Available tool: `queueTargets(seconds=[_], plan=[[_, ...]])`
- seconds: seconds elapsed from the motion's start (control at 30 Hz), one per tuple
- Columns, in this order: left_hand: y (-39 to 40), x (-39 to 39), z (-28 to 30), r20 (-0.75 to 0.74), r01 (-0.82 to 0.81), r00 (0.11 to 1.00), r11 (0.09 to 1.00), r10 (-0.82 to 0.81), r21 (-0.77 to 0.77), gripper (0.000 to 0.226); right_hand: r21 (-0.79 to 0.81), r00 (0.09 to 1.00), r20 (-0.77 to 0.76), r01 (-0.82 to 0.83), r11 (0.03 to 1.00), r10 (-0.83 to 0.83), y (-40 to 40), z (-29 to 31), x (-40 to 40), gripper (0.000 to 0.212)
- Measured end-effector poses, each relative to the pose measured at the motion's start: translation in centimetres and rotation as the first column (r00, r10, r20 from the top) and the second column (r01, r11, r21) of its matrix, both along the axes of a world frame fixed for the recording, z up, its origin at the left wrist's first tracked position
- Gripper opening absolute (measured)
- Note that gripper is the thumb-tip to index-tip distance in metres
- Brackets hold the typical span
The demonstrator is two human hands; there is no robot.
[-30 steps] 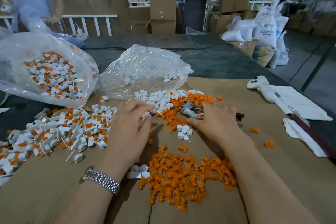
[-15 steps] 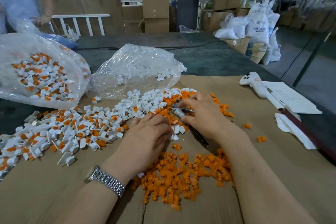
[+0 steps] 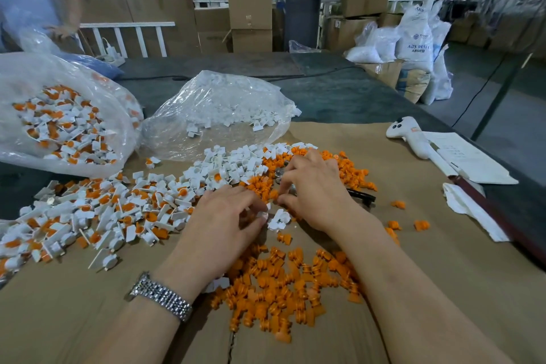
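Right, everything is fanned out on the cardboard sheet over the desk so each sort is within reach: loose orange plugs heaped close to me, bare white caps further out in the middle, and the finished pieces pushed off to my left so they don't mix back in. The clear bag lies on its side with its mouth towards the caps, ready to feed more. My left hand is down on the sheet with the fingers curled in tight, pinching one white cap at the fingertips, just beside another cap lying loose between my hands. My right hand is curled narrow over the metal tool, gripping it; the black handle pokes out behind the palm, and the working end sits at the edge of the far orange heap. Whether those fingers also have a plug, I can't tell. I'd say I'm lining up cap and plug to press together.
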State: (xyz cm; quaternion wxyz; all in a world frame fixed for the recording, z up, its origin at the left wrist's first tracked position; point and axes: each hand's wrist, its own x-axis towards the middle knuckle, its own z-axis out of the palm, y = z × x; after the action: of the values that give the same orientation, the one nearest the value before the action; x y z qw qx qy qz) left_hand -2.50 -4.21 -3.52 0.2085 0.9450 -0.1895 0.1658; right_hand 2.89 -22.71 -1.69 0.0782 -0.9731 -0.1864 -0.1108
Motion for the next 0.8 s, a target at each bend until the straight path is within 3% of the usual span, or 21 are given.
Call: queueTargets(seconds=[0.13,0.3,0.5,0.67,0.73,0.8], plan=[[0.4,-0.3,0.6,-0.071,-0.073,0.996,0.978,0.06,-0.196,0.01,0.053,1.0,-0.009,-0.017,0.998,0.018,-0.3,0.2,0.0,0.011],[0.5,-0.7,1.1,-0.201,-0.161,0.977,0.867,0.073,-0.472,0.01,0.475,0.986,-0.127,-0.035,0.879,0.107,-0.9,1.1,-0.3,0.005],[0.6,-0.7,1.5,-0.301,-0.209,0.953,0.764,0.02,-0.611,0.007,0.58,0.986,-0.159,0.049,0.813,0.055,-1.8,1.5,-0.1,0.017],[1.0,-0.7,2.1,-0.412,-0.28,0.89,0.481,-0.194,-0.831,0.016,0.785,0.969,-0.157,0.004,0.62,0.193,-2.0,2.4,-0.7,0.008],[1.0,-0.6,2.4,-0.387,-0.287,0.867,0.321,-0.315,-0.903,0.018,0.821,0.938,-0.179,-0.023,0.57,0.296,-1.7,2.6,-1.2,0.009],[1.0,-0.6,2.4,-0.348,-0.277,0.864,0.233,-0.363,-0.932,0.022,0.849,0.904,-0.185,-0.051,0.526,0.386,-1.4,2.7,-1.7,0.01]])
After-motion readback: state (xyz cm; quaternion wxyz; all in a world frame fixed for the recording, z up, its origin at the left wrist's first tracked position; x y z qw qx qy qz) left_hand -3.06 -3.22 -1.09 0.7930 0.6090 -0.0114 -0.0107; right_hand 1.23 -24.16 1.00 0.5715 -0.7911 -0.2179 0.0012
